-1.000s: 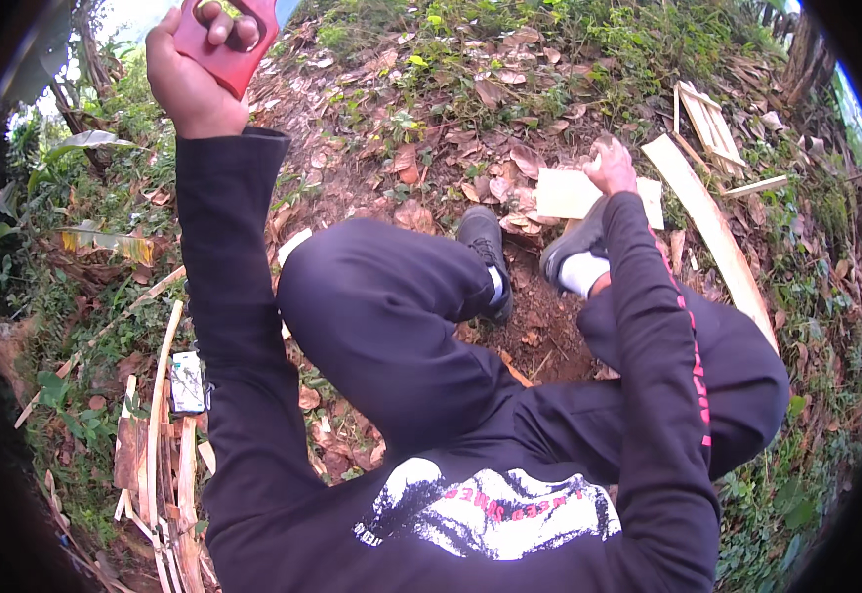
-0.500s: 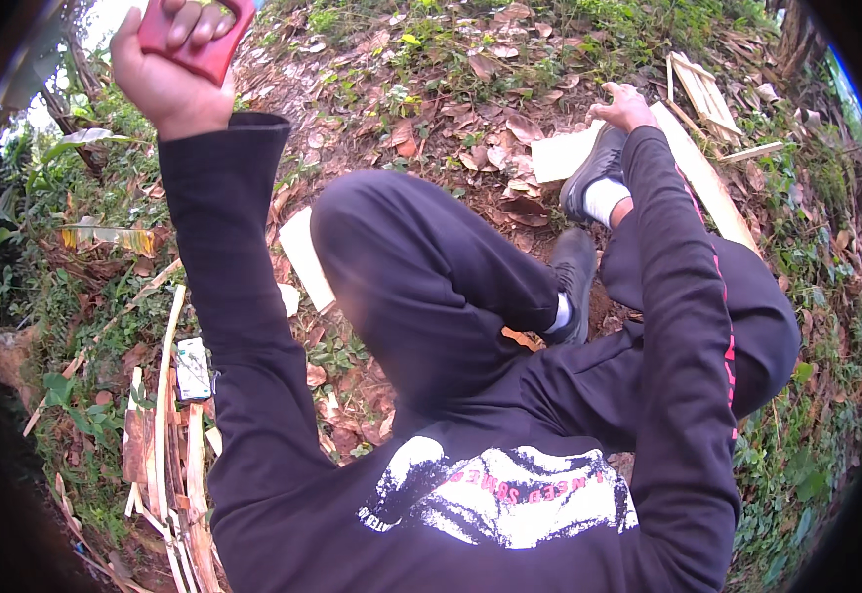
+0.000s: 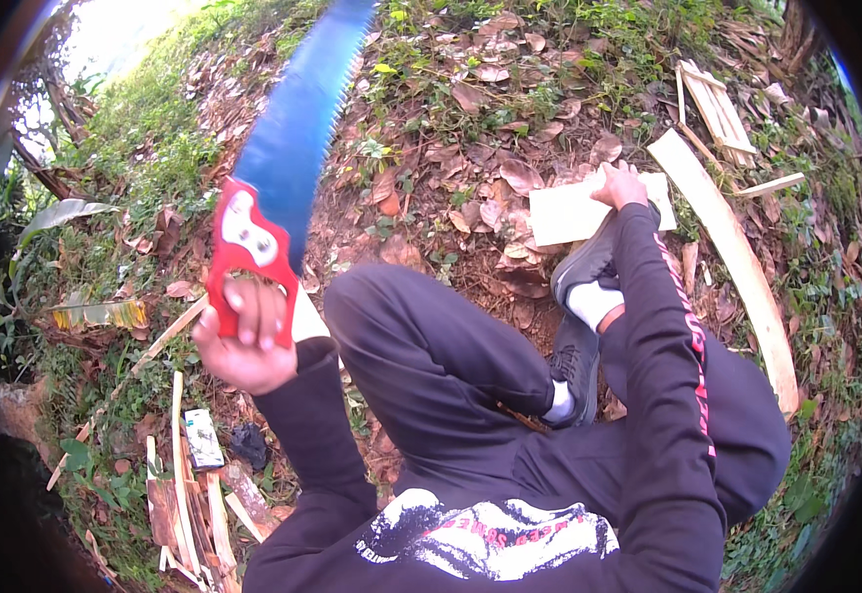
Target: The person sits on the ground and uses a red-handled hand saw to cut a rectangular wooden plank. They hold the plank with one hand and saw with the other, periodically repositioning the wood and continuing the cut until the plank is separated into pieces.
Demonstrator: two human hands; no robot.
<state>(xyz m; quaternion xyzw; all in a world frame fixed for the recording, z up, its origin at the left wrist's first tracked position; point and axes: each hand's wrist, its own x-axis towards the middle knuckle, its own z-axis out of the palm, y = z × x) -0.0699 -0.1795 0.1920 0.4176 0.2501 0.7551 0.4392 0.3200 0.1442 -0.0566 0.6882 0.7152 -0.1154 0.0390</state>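
Observation:
A hand saw with a long blue toothed blade (image 3: 292, 128) and a red handle points up and away at the left. Its handle loop is wrapped by the fingers of my left hand (image 3: 248, 341), raised beside my bent knee. No wood touches the visible part of the blade; its tip runs out of the picture. At the far right of centre, a short pale wooden board (image 3: 561, 213) lies on the leafy ground. My right hand (image 3: 622, 186) grips it near its far edge, fingertips partly hidden. Beside that hand, my dark shoe (image 3: 581, 269) rests against the board.
A long pale plank (image 3: 737, 257) curves along the right side, with a small slatted wood piece (image 3: 717, 109) beyond it. At lower left lie several wood strips (image 3: 186, 504) and a phone-like rectangular object (image 3: 204, 439). Dry leaves and low plants cover the sloping ground.
My left hand has come down and nearer, bringing the saw's blade into view. The view has tilted upward. My right hand stays at the board, its fingers less spread.

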